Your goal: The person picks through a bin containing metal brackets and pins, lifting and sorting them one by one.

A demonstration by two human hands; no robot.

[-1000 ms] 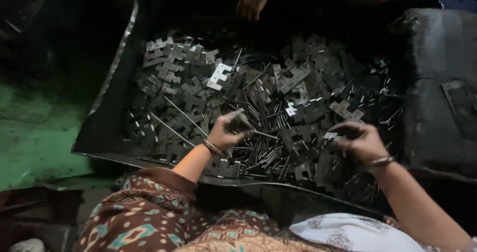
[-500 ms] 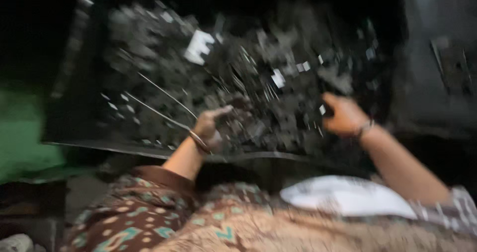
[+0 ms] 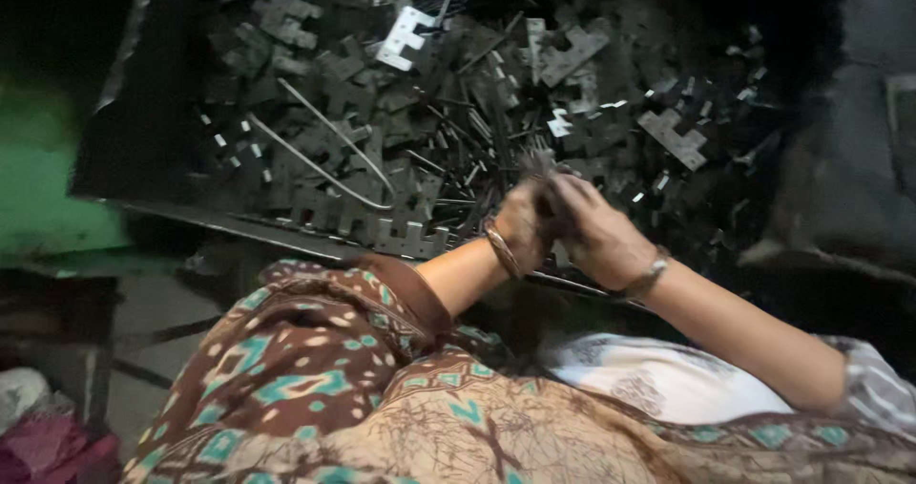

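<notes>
A bundle of thin dark metal strips (image 3: 542,174) stood upright between the two hands, at the near edge of the tray (image 3: 143,131). The left hand (image 3: 520,228) and right hand (image 3: 596,236) were pressed together, each grip closed around the bundle's lower end. The strips looked stiff, light singly, sharp-edged and likely slippery; holding low and firmly seemed sound. Beyond the grip lay a heap of notched metal stampings (image 3: 401,102); to its left, two bent wires (image 3: 324,155).
</notes>
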